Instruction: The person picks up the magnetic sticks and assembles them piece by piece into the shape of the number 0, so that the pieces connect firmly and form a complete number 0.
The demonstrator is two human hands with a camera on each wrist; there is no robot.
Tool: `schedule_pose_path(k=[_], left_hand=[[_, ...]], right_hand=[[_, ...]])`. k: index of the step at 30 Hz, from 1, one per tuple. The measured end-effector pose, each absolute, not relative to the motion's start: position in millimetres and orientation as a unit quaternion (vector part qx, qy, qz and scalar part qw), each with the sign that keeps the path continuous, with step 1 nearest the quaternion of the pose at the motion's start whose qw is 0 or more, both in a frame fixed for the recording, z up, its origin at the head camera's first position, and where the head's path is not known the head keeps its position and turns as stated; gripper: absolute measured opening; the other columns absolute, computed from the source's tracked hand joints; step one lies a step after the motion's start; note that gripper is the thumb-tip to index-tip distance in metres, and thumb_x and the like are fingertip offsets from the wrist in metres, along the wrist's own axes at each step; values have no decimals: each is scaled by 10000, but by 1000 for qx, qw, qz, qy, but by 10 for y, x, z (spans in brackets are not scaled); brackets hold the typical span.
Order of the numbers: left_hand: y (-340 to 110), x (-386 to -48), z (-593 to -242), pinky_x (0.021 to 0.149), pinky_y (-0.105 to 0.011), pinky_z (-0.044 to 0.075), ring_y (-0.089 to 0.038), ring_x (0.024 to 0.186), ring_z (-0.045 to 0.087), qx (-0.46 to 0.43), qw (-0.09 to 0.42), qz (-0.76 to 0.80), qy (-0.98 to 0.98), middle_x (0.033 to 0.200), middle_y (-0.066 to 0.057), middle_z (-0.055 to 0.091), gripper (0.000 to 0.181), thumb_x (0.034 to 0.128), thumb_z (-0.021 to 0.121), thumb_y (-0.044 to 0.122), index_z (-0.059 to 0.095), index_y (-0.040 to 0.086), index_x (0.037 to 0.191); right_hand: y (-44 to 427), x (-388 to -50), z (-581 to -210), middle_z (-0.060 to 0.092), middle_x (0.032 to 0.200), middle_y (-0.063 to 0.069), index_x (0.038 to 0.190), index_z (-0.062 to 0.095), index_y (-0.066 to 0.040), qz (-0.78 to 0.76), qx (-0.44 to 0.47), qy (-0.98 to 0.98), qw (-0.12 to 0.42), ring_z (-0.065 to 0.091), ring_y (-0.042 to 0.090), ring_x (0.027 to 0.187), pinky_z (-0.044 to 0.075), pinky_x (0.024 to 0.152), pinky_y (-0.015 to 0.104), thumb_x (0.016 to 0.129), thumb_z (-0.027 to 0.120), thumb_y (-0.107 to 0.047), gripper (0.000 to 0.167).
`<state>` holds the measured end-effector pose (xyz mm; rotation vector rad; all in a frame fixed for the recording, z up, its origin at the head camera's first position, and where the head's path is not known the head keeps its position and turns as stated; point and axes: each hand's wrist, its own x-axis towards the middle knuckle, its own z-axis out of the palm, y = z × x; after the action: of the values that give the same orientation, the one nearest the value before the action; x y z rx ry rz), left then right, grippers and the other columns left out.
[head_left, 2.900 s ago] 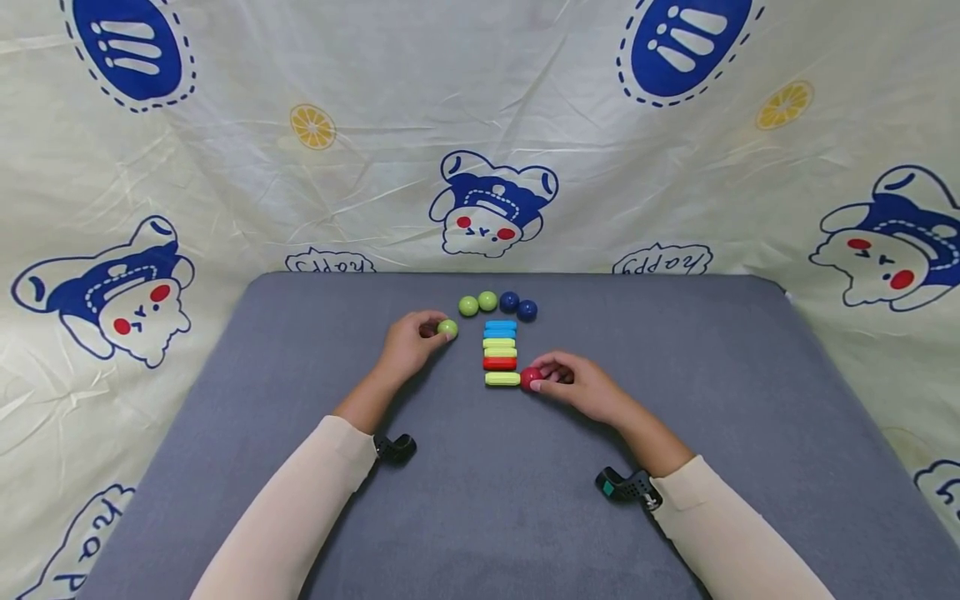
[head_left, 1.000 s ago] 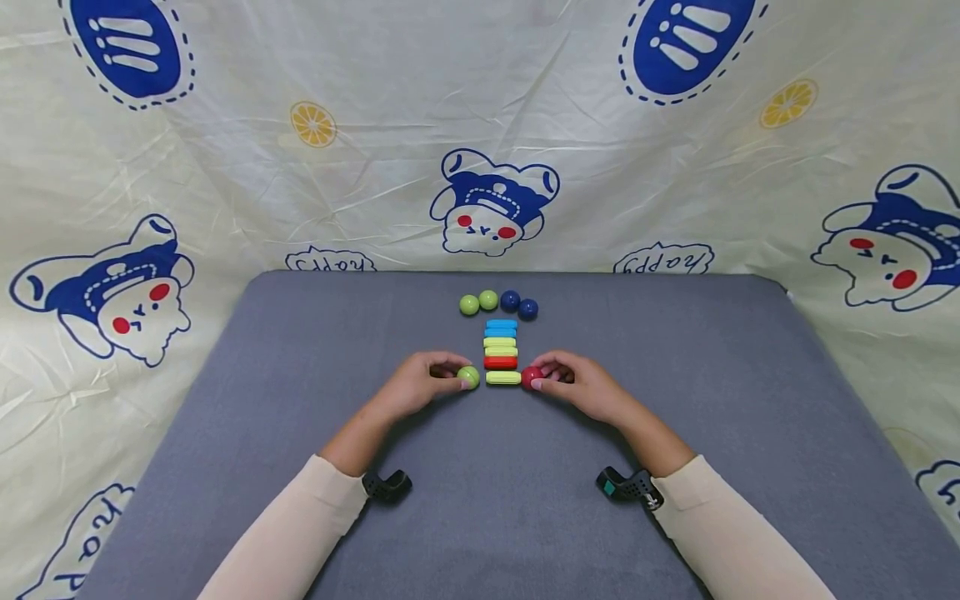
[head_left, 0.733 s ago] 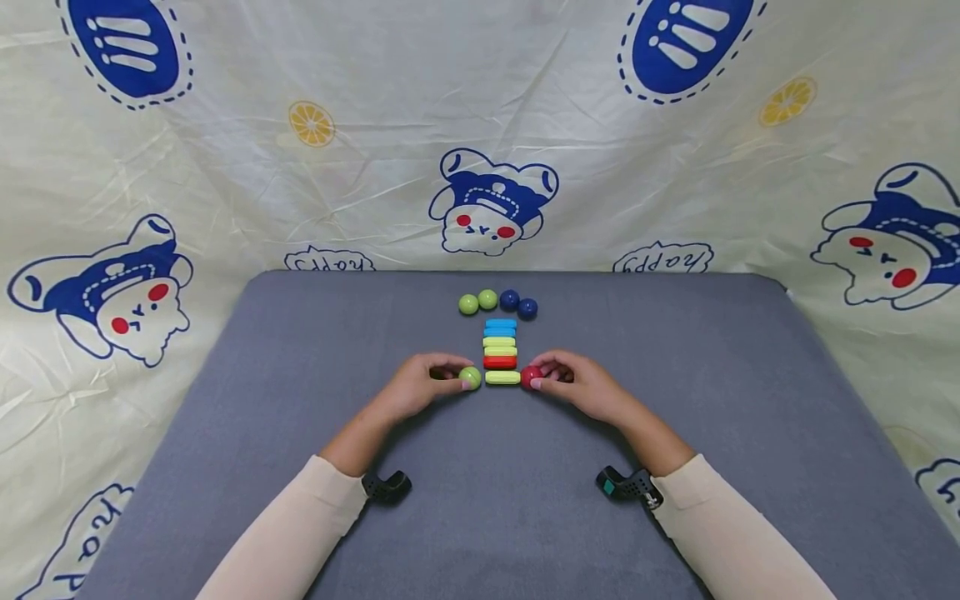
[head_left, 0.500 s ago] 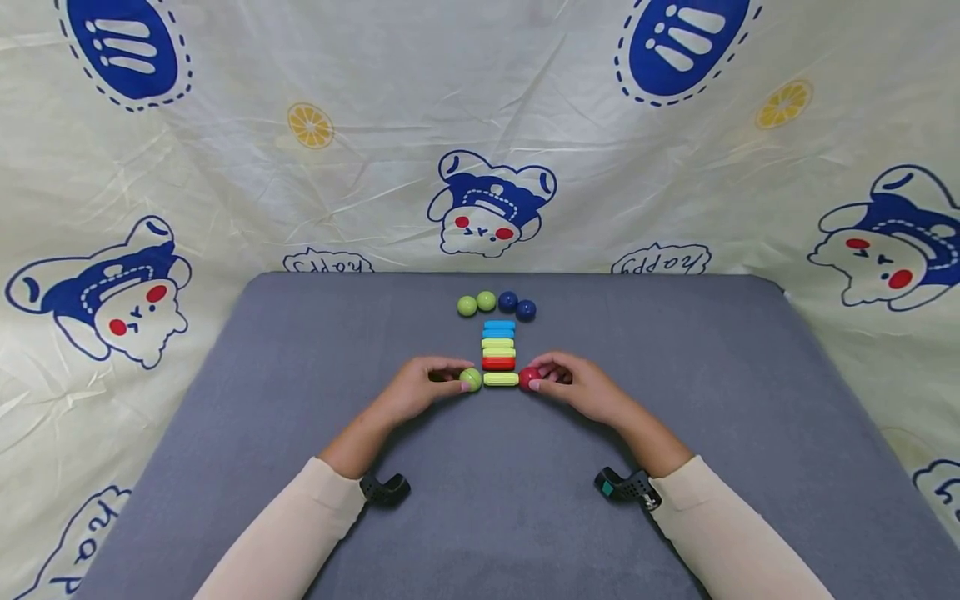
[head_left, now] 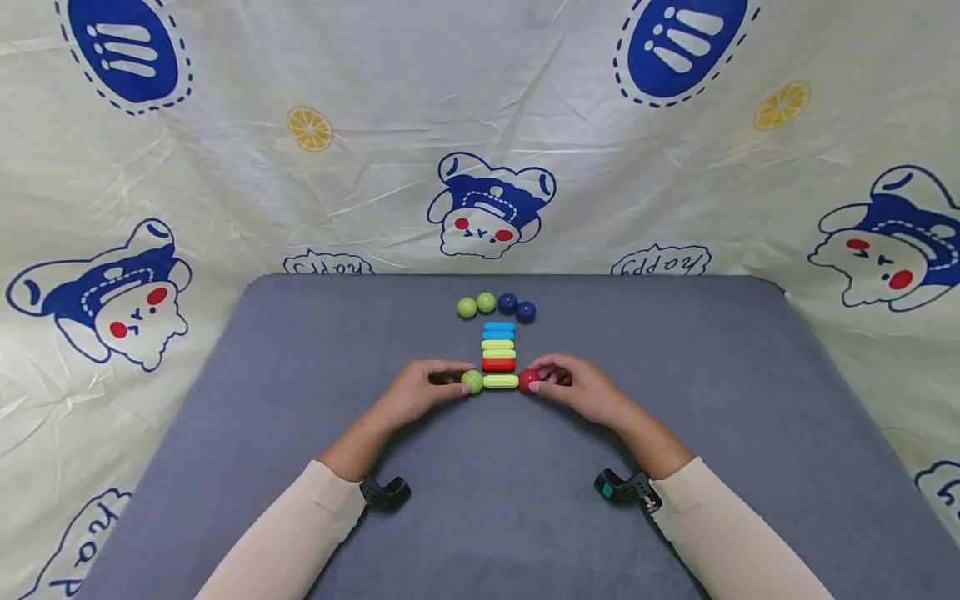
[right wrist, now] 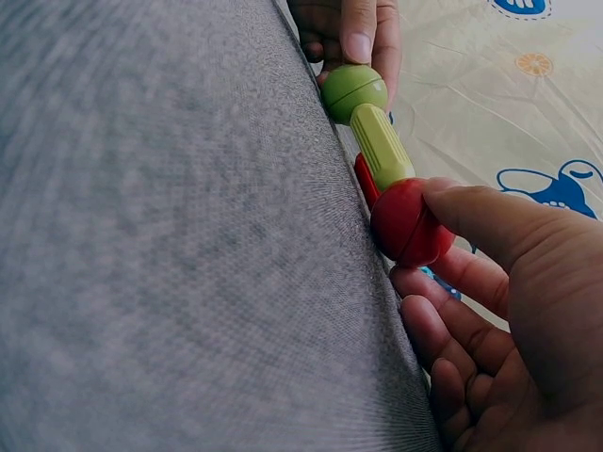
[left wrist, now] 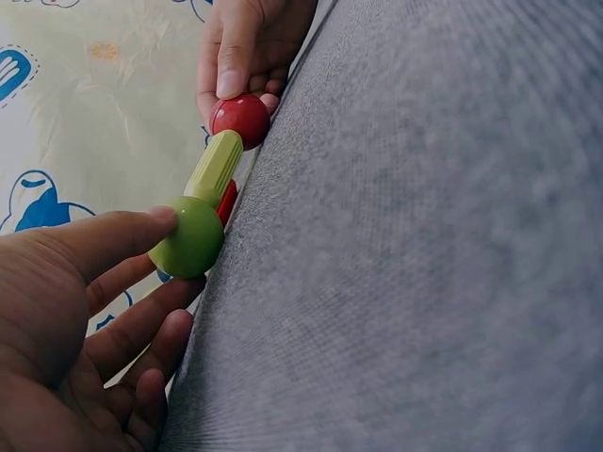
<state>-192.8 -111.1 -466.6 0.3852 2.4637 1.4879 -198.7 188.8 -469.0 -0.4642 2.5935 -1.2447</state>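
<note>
My left hand [head_left: 420,390] pinches a green ball [head_left: 472,382] between thumb and fingers. A yellow-green ribbed rod [head_left: 501,381] lies between that ball and a red ball [head_left: 528,380], touching both. The red ball is pinched by my right hand [head_left: 581,387]. In the left wrist view the green ball [left wrist: 188,237] meets the near end of the rod [left wrist: 215,167]. The right wrist view shows the red ball [right wrist: 411,224] against the rod's other end, thumb on top and fingertips beneath.
Just behind the rod lie a red rod [head_left: 498,365], two yellow-green rods [head_left: 498,345] and two blue rods [head_left: 498,327] in a stack-like row. Farther back are two green balls [head_left: 486,302] and two dark blue balls [head_left: 507,303] on the grey table [head_left: 300,333]. A patterned cloth [head_left: 375,192] hangs behind.
The left hand has brought its green ball from the upper left down and rightward to the rod's left end, closing the small gap there. The right hand has stayed at the red ball.
</note>
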Motion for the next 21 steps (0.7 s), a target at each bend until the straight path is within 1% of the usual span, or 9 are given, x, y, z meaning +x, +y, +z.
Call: schedule_pose_path(k=[4,7,11,15,21], left_hand=[[-1114,-1931,-4683,855,-287,477,-131,974,590,133,117,505,845,1129,-8,711,336,894,784,235,746,222,1228],[-1111,-1938,-4697,854,-290,479,-131,976,594,135,110,505,845,1141,-9,707,352,900,778,264,735,224,1247],[-1101,-1948,-4705,829,-290,469,-134,950,581,139,85,501,850,1104,-14,697,324,938,733,312,735,211,1246],[-1087,-1941,-4693,812,-295,460,-151,929,561,138,56,498,854,1070,-31,692,288,968,695,302,747,173,1220],[-1038,-1938,-4667,773,-286,469,-153,897,578,127,36,492,861,1024,-37,688,274,951,718,276,759,145,1189]], right_hand=[[1888,-1988,-4697,663,1087,76,1227,673,-133,-428,-158,883,113,580,183,945,483,831,304,949,722,-277,316],[1890,-1985,-4690,662,1087,88,1230,670,-120,-431,-162,881,112,578,185,946,483,835,315,951,720,-264,318],[1894,-1986,-4682,664,1084,93,1231,669,-112,-432,-163,880,113,578,184,943,484,831,318,951,720,-259,321],[1891,-1989,-4687,667,1076,83,1226,673,-124,-430,-161,881,111,582,181,939,484,826,308,948,724,-276,321],[1888,-1989,-4694,664,1074,60,1226,674,-156,-429,-154,883,115,583,181,940,485,822,302,946,725,-303,321]])
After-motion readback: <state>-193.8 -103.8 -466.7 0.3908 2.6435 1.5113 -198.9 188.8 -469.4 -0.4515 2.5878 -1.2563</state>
